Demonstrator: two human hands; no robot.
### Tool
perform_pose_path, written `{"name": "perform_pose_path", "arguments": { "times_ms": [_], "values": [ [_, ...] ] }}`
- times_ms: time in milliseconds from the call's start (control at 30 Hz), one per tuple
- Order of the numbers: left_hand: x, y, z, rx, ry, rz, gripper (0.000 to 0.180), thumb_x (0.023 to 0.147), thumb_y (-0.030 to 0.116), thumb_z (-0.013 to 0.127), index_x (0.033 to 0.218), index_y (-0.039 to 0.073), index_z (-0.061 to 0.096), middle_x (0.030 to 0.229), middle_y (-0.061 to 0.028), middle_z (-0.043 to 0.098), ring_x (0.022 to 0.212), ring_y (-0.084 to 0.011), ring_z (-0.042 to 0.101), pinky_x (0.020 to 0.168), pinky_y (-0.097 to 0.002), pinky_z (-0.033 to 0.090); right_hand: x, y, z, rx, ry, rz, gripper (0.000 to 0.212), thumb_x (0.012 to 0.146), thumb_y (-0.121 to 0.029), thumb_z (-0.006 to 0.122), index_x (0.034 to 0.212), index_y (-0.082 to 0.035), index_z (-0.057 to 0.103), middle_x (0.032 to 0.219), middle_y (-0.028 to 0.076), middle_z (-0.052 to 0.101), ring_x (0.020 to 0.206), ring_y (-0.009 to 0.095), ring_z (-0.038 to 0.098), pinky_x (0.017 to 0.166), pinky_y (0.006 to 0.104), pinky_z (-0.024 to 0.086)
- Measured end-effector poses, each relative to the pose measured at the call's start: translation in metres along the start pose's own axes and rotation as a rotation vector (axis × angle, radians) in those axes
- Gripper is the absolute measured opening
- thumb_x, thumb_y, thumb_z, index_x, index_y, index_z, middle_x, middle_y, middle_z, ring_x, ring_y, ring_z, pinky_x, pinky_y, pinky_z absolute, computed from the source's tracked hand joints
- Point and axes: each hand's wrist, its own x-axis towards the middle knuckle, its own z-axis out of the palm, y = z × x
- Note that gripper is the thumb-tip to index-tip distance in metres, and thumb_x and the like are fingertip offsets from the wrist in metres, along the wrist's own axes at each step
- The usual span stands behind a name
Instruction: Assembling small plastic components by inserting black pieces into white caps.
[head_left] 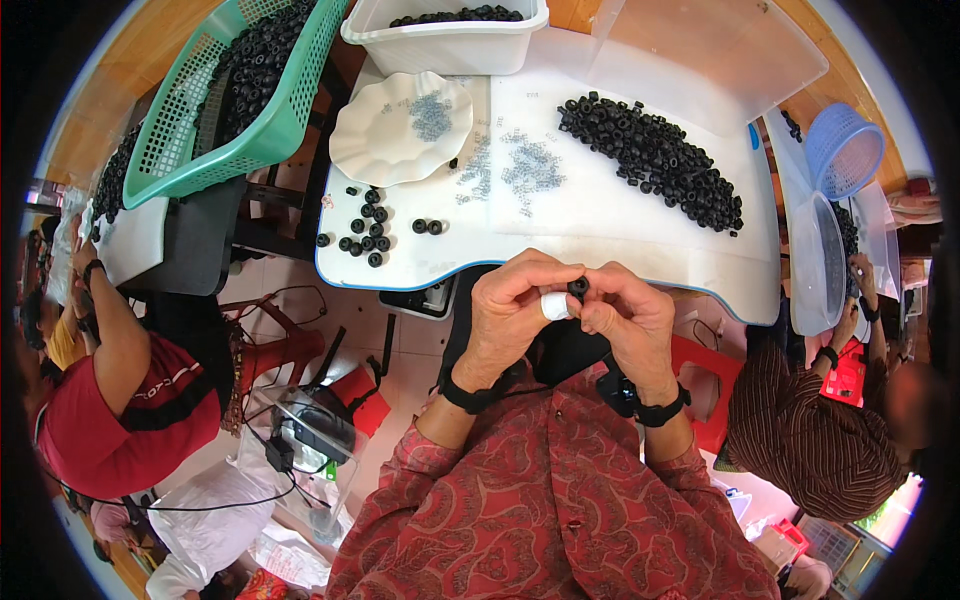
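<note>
My left hand (510, 305) and my right hand (632, 325) meet in front of the table's near edge. Between their fingertips is a small black ring-shaped piece (578, 287), which both pinch. White wrapping (556, 306) covers a fingertip of the left hand. Beyond the hands, small clear pieces (532, 165) lie scattered on the white tabletop (440, 215). More of them sit on a white wavy-rimmed plate (365, 150). A large heap of black ring-shaped pieces (660, 160) spreads at the right, and several loose black pieces (376, 229) lie at the left.
A white bin (450, 50) with black pieces stands at the back. At the left is a green basket (225, 175) of black pieces. A clear plastic sheet (720, 60) and a blue basket (845, 150) are at the right. People work on both sides.
</note>
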Motion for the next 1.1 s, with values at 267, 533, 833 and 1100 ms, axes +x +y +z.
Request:
{"name": "perform_pose_path", "arguments": {
  "times_ms": [267, 533, 833, 1100],
  "values": [
    [-0.004, -0.006, 0.007, -0.142, 0.033, -0.009, 0.028, 0.076, -0.004, 0.074, 0.102, 0.001, 0.069, 0.094, -0.0073, 0.064, 0.083, -0.0119, 0.062, 0.071, -0.0223, 0.050, -0.001, 0.005, 0.001, 0.140, 0.024, 0.032, 0.024, 0.086, -0.007, 0.069, 0.107, 0.002, 0.065, 0.083, 0.002, 0.063, 0.067, 0.006, 0.055, 0.058, 0.0188, 0.045],
    [-0.006, -0.008, 0.012, -0.318, 0.081, -0.034, 0.028, 0.076, -0.006, 0.073, 0.102, -0.001, 0.067, 0.093, -0.0089, 0.062, 0.081, -0.0136, 0.063, 0.069, -0.0234, 0.052, -0.002, 0.001, 0.005, 0.193, 0.035, 0.095, 0.022, 0.089, -0.008, 0.066, 0.108, 0.003, 0.064, 0.081, 0.003, 0.065, 0.064, 0.006, 0.056, 0.057, 0.0186, 0.046],
    [-0.003, 0.004, 0.016, -0.215, 0.039, -0.067, 0.032, 0.076, -0.005, 0.073, 0.107, 0.001, 0.067, 0.092, -0.0078, 0.062, 0.077, -0.0111, 0.060, 0.065, -0.0211, 0.052, -0.003, 0.002, 0.003, 0.011, 0.123, -0.012, 0.016, 0.094, -0.007, 0.059, 0.106, 0.003, 0.064, 0.080, 0.002, 0.061, 0.063, 0.005, 0.055, 0.054, 0.0184, 0.044],
    [-0.003, -0.004, 0.013, -0.187, 0.060, -0.114, 0.030, 0.083, -0.006, 0.066, 0.112, -0.002, 0.064, 0.094, -0.0072, 0.061, 0.080, -0.0106, 0.061, 0.069, -0.0217, 0.052, -0.001, -0.002, 0.011, -0.124, 0.174, -0.010, 0.018, 0.096, -0.008, 0.056, 0.110, 0.002, 0.063, 0.081, 0.000, 0.059, 0.064, 0.005, 0.054, 0.057, 0.0178, 0.043]
  ]
}}
